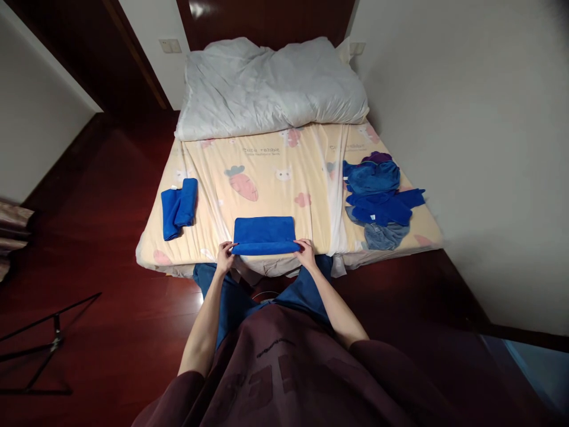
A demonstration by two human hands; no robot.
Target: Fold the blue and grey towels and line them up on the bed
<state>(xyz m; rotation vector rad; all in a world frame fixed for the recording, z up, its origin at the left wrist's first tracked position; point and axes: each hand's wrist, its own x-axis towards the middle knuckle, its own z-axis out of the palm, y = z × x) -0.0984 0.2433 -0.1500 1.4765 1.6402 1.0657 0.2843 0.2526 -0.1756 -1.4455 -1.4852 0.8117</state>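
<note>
A blue cloth [264, 230] lies on the bed near its front edge, its near side folded or rolled into a thick band. My left hand [226, 257] pinches the left end of that band, and my right hand [305, 254] pinches the right end. To the left, folded blue cloths [179, 207] lie side by side, with a small white tag showing. On the right is a loose pile of crumpled cloths [377, 198] in blue, grey and purple.
The bed [271, 178] has a yellow sheet printed with carrots and rabbits. A white quilt [271, 89] is heaped at its head. A black metal stand [56, 344] is on the dark red floor at the left. Walls rise on both sides.
</note>
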